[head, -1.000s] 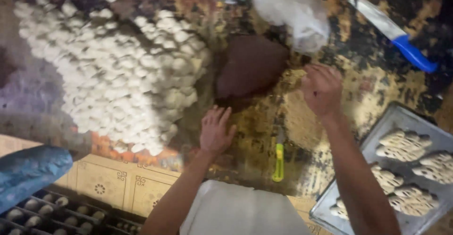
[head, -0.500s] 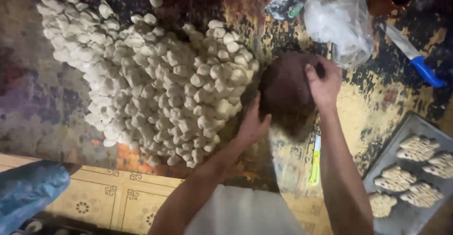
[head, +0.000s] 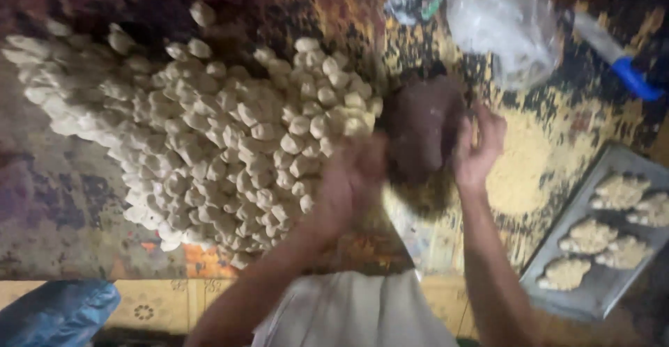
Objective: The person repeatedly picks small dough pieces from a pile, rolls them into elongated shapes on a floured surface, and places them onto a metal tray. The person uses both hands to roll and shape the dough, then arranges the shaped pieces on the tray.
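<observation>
1. Head view, change against the earlier frames: one second back, both hands lie apart on the worn surface with the brown lump beyond them. Half a second back, both hands have closed in on it. Now the brown dough lump sits between the two hands, and the frame is blurred by motion.
2. Left hand: pressed against the lower left side of the brown dough lump, fingers curled toward it. Blur hides whether it truly grips.
3. Right hand: set against the right side of the lump, fingers spread and partly open, touching its edge.
4. Brown dough lump: dark, rounded, resting on the work surface just right of the pale heap, at mid-frame.
5. Heap of pale dough pieces: many small cream lumps piled left of the hands, its right edge touching or just beside the brown lump; which of the two cannot be told.
6. Metal tray: lower right, holding several crumb-coated pieces, well apart from the hands.
7. Clear plastic bag: above the lump, near the top edge.
8. Blue-handled knife: upper right, beside the bag.
9. Blue cloth: lower left corner.
10. White garment: bottom centre, between the forearms.
</observation>
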